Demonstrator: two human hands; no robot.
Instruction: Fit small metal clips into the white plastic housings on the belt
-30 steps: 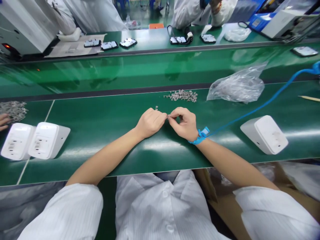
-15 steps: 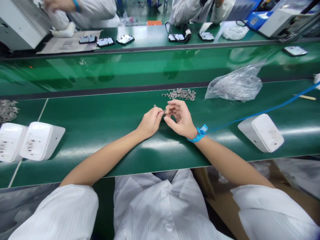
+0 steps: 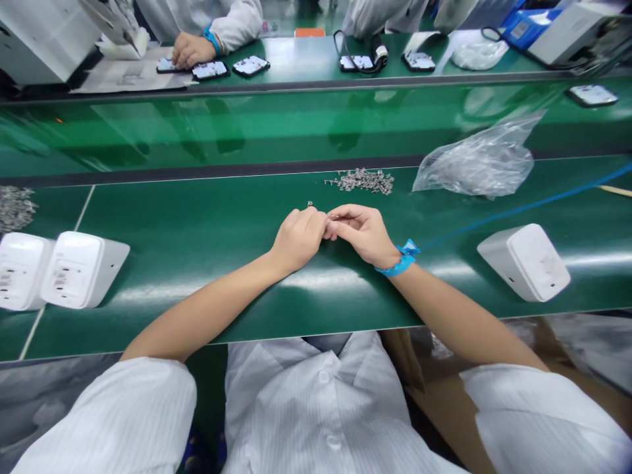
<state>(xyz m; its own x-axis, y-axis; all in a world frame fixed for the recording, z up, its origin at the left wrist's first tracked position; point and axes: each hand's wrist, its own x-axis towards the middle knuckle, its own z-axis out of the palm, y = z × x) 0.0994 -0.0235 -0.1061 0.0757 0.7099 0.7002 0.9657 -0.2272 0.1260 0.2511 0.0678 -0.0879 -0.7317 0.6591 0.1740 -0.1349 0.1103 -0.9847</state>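
My left hand point(image 3: 299, 239) and my right hand point(image 3: 364, 230) meet fingertip to fingertip over the green work surface point(image 3: 197, 230). Both are closed in a pinch. A glint of small metal shows at the right fingertips, but its kind is too small to make out. What the left fingers hold is hidden. One small metal piece point(image 3: 310, 204) shows just beyond the left knuckles. Behind my hands lies a loose pile of small metal parts point(image 3: 364, 180). A blue wrist strap point(image 3: 401, 258) circles my right wrist.
A clear plastic bag point(image 3: 476, 161) and a white plastic housing point(image 3: 530, 263) are on the right. Two more white housings point(image 3: 74, 270) and another metal pile point(image 3: 16, 208) are at left. Across the line, a co-worker's hand point(image 3: 193, 50) touches a dark-edged unit.
My right fingers have closed from a loose curve into a pinch against the left fingertips. The co-worker's hand has come down onto a unit. The view has shifted slightly.
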